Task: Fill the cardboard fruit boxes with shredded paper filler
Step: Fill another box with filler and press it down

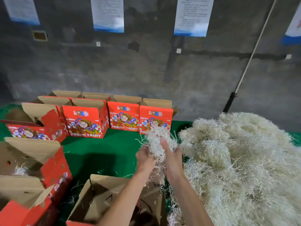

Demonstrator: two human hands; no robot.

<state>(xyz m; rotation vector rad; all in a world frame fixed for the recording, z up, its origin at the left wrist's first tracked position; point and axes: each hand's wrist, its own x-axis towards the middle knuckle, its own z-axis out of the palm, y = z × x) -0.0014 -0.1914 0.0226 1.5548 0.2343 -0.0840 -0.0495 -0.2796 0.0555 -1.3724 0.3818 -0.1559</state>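
Note:
My left hand and my right hand hold a clump of pale shredded paper between them, raised above the green table. Strands hang from the clump towards an open cardboard box right below my forearms; its inside looks brown, with little filler visible. A large heap of shredded paper covers the table's right side. At the left, another open red box has a little filler inside.
Several red "Fresh Fruit" boxes stand open in rows at the back left of the green table. A grey wall with posted sheets rises behind. A pale pole leans against the wall at the right.

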